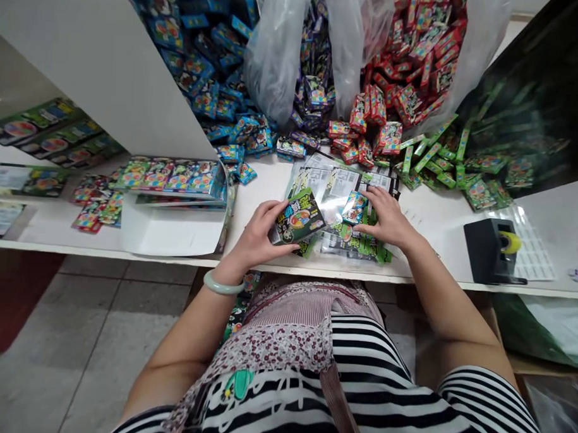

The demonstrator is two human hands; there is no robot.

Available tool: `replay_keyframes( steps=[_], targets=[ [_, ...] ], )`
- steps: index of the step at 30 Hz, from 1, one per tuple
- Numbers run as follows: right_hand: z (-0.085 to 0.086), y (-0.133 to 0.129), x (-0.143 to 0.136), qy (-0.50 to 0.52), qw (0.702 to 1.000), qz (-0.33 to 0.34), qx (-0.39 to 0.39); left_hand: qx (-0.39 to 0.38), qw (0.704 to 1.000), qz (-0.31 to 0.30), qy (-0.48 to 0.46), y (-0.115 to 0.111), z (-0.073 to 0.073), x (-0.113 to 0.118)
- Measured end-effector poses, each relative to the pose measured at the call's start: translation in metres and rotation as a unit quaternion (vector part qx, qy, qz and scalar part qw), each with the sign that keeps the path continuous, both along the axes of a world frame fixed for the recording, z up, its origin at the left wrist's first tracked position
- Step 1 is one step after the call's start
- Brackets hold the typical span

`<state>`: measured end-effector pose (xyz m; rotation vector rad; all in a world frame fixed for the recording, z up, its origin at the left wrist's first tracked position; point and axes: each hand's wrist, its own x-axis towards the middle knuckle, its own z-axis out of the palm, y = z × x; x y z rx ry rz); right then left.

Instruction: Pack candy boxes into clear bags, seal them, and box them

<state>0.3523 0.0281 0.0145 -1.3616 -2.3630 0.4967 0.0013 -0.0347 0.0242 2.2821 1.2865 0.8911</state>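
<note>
Clearly the left hand (259, 231) has its grip closed on a green card packet (298, 219), held just above the worktop (441, 215); thin, light and glossy, it is best pinched at the edges. The right hand (387, 217) lies flat, fingers spread, on the packet stack (349, 237).

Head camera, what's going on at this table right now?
A person seated at a white table holds a dark printed packet in the left hand. The right hand rests on a small blue packet atop a stack of clear printed bags. Behind lie piles of small packets: blue, purple, red and green. A black tape dispenser stands to the right.
</note>
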Motion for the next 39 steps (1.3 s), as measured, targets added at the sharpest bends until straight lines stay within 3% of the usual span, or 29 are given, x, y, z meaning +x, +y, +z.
replay_keyframes(
  steps=[3, 6, 9, 12, 16, 24, 34, 39],
  targets=[
    [0.002, -0.002, -0.009, -0.005, 1.0, -0.016, 0.004, -0.012, 1.0, -0.014, 0.019, 0.002, -0.002, 0.003],
    [0.017, -0.005, -0.007, 0.073, 0.996, -0.029, 0.037, -0.015, 0.999, -0.017, 0.024, 0.001, -0.003, 0.002],
    [0.047, -0.013, -0.002, 0.115, 0.99, 0.069, 0.03, -0.014, 0.999, -0.036, 0.022, -0.001, -0.001, 0.002],
    [0.078, -0.019, -0.004, 0.061, 0.978, 0.201, -0.007, -0.009, 0.997, -0.068, 0.018, -0.001, 0.001, 0.005],
    [0.097, -0.015, -0.014, -0.017, 0.964, 0.265, -0.022, 0.001, 0.994, -0.102, 0.029, -0.001, 0.002, 0.009],
    [0.099, -0.009, -0.033, -0.088, 0.959, 0.268, -0.02, 0.004, 0.993, -0.112, 0.024, -0.002, 0.002, 0.014],
    [0.081, -0.005, -0.04, -0.031, 0.968, 0.244, -0.041, -0.006, 0.993, -0.118, 0.009, -0.001, 0.0, 0.017],
    [0.074, -0.005, -0.044, 0.066, 0.971, 0.222, -0.059, 0.015, 0.997, -0.081, 0.013, -0.002, -0.002, 0.023]
  ],
)
